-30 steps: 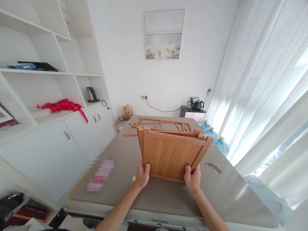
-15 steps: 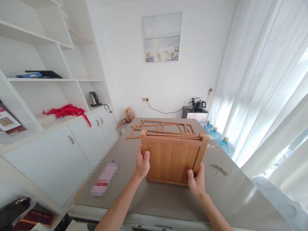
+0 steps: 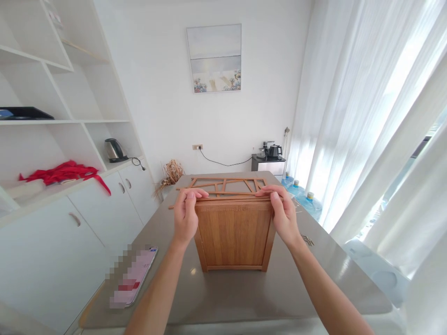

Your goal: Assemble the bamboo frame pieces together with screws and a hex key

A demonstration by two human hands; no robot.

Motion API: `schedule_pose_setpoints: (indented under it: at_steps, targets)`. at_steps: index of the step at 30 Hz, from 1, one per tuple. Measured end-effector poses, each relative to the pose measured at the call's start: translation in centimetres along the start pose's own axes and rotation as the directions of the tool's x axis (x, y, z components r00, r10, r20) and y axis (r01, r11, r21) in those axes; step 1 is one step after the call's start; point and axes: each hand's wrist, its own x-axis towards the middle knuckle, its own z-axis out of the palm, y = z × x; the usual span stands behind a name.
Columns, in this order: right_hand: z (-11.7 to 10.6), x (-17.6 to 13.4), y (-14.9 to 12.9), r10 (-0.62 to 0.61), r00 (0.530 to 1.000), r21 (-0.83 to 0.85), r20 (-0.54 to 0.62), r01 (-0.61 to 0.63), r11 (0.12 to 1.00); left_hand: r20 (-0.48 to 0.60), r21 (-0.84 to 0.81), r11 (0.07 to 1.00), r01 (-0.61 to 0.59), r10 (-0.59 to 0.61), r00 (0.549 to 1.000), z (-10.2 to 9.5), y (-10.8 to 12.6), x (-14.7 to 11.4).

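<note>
Several brown wooden panels stand upright together on the table, the nearest wooden panel facing me. My left hand is closed around their top left corner, thumb on the near side and fingers over the top edge. At the top right corner, my right hand grips the same stack in a similar way. The panels' lower edge rests on the table. Behind them, thin wooden lattice frames lie flat, partly hidden by the panels and my fingers.
The grey table has rounded corners. A phone, partly pixelated, lies at left. Screws lie in a small pile at right, partly behind my right forearm. Beyond are water bottles, an electric kettle and white curtains.
Both hands have moved up from the panels' sides to their top corners. The panels now stand straighter towards me, and the view has turned somewhat to the right.
</note>
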Motion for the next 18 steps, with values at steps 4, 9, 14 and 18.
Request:
schedule_pose_setpoints:
  at_steps: [4,9,14,18]
  targets:
    - [0.0,-0.4,-0.3,0.059,0.998,0.003,-0.005,-0.059,0.998,0.011,0.0,1.0,0.027,-0.027,1.0,-0.2,-0.2,-0.3]
    - [0.0,-0.5,-0.5,0.139,0.989,0.031,0.053,-0.141,0.99,0.038,0.034,0.998,0.043,-0.044,0.998,-0.3,-0.3,-0.6]
    - [0.2,-0.4,0.4,0.178,0.982,0.022,0.058,-0.179,0.984,0.063,0.078,0.994,0.08,-0.084,0.994,-0.4,-0.6,-0.7]
    - [0.0,-3.1,2.8,0.221,0.975,0.031,0.033,-0.222,0.975,0.03,0.099,0.986,0.135,-0.139,0.99,-0.9,-2.0,-3.4]
